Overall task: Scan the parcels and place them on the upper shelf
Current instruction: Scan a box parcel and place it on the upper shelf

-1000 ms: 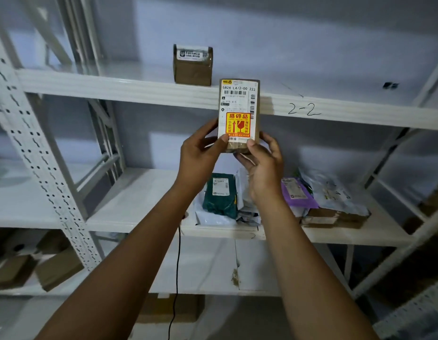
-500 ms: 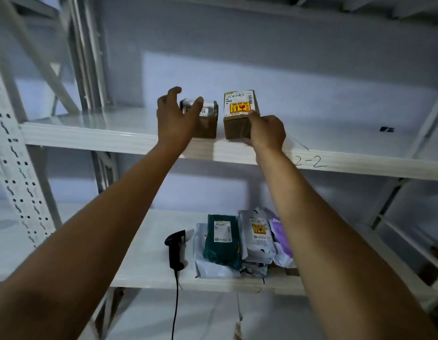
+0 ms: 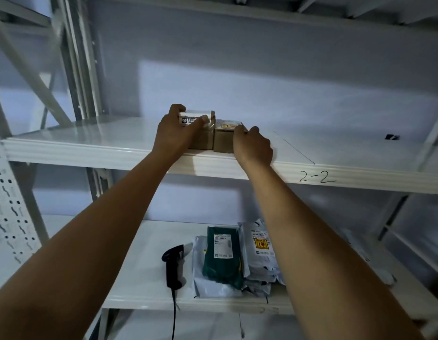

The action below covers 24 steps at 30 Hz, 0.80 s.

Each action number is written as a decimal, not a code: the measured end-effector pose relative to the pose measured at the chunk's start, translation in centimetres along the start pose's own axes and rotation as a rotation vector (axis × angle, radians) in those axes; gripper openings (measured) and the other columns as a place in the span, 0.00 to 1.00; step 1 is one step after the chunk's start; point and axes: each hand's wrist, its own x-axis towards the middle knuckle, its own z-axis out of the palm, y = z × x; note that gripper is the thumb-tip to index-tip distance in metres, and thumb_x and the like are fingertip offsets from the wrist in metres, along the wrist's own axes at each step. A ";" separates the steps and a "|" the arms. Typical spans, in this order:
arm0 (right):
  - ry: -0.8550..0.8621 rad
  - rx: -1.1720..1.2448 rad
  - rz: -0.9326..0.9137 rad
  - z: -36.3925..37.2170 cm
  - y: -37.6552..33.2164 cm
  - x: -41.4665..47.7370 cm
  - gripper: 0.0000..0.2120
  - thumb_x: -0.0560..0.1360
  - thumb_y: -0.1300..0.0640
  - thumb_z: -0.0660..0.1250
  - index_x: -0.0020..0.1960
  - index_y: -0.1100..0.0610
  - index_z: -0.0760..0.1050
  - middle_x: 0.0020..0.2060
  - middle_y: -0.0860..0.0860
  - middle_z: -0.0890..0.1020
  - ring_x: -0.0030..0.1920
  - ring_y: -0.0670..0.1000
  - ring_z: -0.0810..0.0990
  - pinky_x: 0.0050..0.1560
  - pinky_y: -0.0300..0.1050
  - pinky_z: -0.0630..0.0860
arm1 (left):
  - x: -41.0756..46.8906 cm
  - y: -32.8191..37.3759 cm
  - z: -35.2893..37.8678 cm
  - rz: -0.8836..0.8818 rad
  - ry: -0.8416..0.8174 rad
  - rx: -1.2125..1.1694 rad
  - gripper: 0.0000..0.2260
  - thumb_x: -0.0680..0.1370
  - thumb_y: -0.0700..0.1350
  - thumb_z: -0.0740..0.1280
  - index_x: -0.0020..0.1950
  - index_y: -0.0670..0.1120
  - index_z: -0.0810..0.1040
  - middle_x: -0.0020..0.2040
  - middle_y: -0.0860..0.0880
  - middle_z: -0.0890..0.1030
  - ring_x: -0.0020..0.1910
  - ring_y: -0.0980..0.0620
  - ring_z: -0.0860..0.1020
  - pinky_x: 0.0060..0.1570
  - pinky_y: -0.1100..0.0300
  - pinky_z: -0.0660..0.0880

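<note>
Head view, centre frame: a person's two bare arms reach up to the upper shelf [image 3: 90,153], marked "2-2" [image 3: 317,177] on its front rim. Two small brown cardboard boxes stand there touching, side by side, near the front edge. The left hand [image 3: 175,133] wraps the white-label box [image 3: 203,139], thumb across its taped front and fingers curled over the top. The right hand [image 3: 253,147] pinches the right upper edge of the yellow-label box [image 3: 222,143].

Both boxes look stiff and probably light, small enough for one hand each. Their flat cardboard sides offer the surest hold; the glossy tape over the white label may be slick. The yellow sticker is too blurred to read, but it may be a caution mark, so gentle setting-down seems wise.

In the lower middle of the frame, on the lower shelf [image 3: 139,299], a black scanner [image 3: 175,266] lies on its cord beside a pile of soft mailers, a green pouch [image 3: 221,256] on top and grey bags [image 3: 259,263] to its right. These appear limp and best lifted flat from beneath.
</note>
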 end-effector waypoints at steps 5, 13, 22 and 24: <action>0.086 -0.068 -0.090 0.8 0.7 -0.2 0.26 0.85 0.42 0.49 0.63 0.61 0.73 0.59 0.60 0.81 0.63 0.63 0.75 0.60 0.54 0.69 | -0.5 -0.2 0.1 0.008 0.012 0.018 0.36 0.72 0.65 0.72 0.73 0.50 0.65 0.61 0.51 0.79 0.58 0.51 0.77 0.54 0.58 0.72; 0.154 -0.130 -0.152 1.3 1.3 -0.4 0.27 0.84 0.40 0.50 0.63 0.63 0.72 0.58 0.61 0.81 0.62 0.63 0.74 0.58 0.55 0.70 | -1.0 0.0 0.0 -0.032 0.008 0.034 0.46 0.69 0.69 0.73 0.79 0.51 0.59 0.70 0.48 0.76 0.67 0.48 0.75 0.66 0.52 0.72; 0.332 -0.106 -0.434 2.6 3.9 -3.4 0.34 0.83 0.44 0.56 0.78 0.69 0.58 0.68 0.64 0.73 0.68 0.64 0.70 0.66 0.58 0.70 | -3.6 0.2 0.0 -0.024 0.124 0.194 0.51 0.70 0.69 0.72 0.82 0.46 0.53 0.79 0.46 0.63 0.74 0.45 0.70 0.69 0.48 0.68; 0.392 0.174 -0.528 2.9 5.2 -5.4 0.27 0.83 0.50 0.57 0.74 0.69 0.65 0.68 0.64 0.73 0.70 0.64 0.69 0.73 0.57 0.66 | -6.2 -1.0 0.6 0.114 0.241 0.206 0.45 0.73 0.65 0.71 0.80 0.42 0.60 0.78 0.43 0.66 0.73 0.42 0.71 0.70 0.47 0.69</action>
